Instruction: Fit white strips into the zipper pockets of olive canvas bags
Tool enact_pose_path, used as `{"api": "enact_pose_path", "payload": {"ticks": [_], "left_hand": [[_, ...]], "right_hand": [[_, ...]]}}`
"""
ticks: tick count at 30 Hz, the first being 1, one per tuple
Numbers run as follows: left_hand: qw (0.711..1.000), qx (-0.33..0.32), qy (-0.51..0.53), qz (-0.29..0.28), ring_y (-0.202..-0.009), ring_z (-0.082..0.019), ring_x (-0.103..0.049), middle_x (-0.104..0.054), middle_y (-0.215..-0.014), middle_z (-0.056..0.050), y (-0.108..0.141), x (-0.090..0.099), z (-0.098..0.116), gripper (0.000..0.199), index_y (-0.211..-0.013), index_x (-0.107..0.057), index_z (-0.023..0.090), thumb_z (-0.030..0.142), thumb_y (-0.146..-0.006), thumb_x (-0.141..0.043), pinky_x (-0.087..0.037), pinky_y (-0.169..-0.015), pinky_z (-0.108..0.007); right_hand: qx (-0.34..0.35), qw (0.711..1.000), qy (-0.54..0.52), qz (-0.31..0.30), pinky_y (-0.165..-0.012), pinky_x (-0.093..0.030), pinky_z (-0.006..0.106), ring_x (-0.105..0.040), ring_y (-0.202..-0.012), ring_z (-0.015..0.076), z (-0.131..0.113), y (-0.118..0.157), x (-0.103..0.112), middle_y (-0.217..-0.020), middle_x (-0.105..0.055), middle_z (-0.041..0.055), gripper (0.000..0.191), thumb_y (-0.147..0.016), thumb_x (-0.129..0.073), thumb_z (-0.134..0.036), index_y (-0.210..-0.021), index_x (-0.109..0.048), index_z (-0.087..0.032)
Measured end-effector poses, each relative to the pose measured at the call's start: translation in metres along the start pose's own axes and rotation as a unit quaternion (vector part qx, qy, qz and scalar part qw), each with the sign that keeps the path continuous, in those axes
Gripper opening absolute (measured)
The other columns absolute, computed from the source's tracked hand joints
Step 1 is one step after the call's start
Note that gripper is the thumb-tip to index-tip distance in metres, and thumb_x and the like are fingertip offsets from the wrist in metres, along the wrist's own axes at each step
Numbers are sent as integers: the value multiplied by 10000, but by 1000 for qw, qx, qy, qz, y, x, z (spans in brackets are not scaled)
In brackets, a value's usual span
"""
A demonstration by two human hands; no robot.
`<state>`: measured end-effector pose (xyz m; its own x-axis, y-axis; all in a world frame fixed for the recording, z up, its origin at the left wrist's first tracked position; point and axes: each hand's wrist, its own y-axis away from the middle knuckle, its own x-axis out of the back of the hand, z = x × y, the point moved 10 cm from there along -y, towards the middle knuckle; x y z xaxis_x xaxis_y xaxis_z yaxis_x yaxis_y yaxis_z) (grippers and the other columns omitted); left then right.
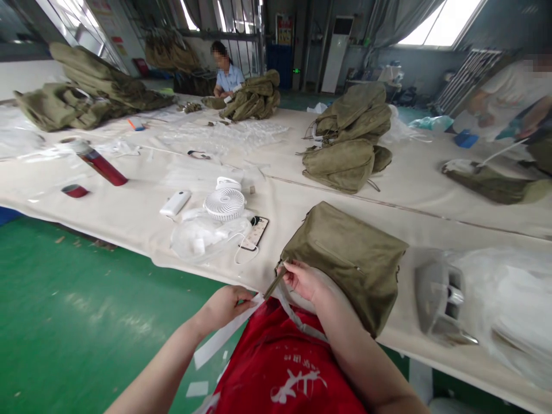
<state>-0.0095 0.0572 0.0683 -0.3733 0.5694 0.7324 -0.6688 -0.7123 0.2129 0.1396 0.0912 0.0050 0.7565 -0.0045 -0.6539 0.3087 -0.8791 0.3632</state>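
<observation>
An olive fabric bag point(345, 253) lies on the table's near edge in front of me. From its left corner a narrow olive strap point(275, 283) runs toward my body. My right hand point(302, 280) is closed on this strap near the bag. At the strap's lower end my left hand point(228, 306) is closed in a pinch. A white strip point(219, 340) hangs down from the left fingertips, over the floor. Whether the left fingers grip both strap and strip is hard to make out. A pale cord point(297, 322) hangs below my right hand.
Left of the bag lie a phone point(255, 233), a white fan point(225, 203) and a plastic bag point(202, 236). A grey dispenser point(440, 299) stands at right beside clear plastic point(517, 310). Piled olive bags point(349, 138) sit farther back. Two people work across the table.
</observation>
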Motion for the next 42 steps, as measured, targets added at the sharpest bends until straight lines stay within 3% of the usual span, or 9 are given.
{"api": "enact_pose_path", "payload": {"ticks": [4,12,25,33,42], "left_hand": [[1000,14,-8,2,-698,-154,-562,-659,-740,-30,10,6,4,358,-802,-692,202,435,-906,-439,-349,-641,-246],[999,42,-4,12,-679,-144,-550,-645,-733,-19,13,16,12,323,-781,-679,200,427,-885,-474,-337,-624,-235],[998,59,5,-1,-555,-97,-330,-403,-544,38,9,7,2,402,-572,-536,162,421,-872,-472,-210,-534,-245],[997,60,44,18,-555,-99,-293,-353,-544,39,9,8,1,412,-545,-505,164,444,-848,-496,-211,-528,-245],[985,118,123,29,-556,-95,-262,-285,-549,46,-11,3,-13,461,-548,-464,166,533,-826,-463,-208,-516,-236]], "right_hand": [[36,999,28,18,-510,-453,211,-555,-564,92,-6,0,-2,-814,-693,38,114,-810,-645,-302,-827,-624,-191],[40,996,66,34,-568,-469,230,-566,-601,109,-7,3,-4,-824,-683,34,137,-804,-634,-324,-838,-591,-199],[51,995,64,50,-600,-493,248,-572,-597,105,-8,4,1,-834,-681,17,68,-834,-593,-286,-808,-601,-223],[50,996,68,38,-599,-489,232,-584,-618,102,-4,4,-1,-837,-679,19,97,-818,-613,-316,-832,-594,-221],[35,995,72,59,-579,-447,234,-559,-586,109,6,4,-4,-807,-676,38,155,-755,-666,-315,-795,-597,-181]]}}
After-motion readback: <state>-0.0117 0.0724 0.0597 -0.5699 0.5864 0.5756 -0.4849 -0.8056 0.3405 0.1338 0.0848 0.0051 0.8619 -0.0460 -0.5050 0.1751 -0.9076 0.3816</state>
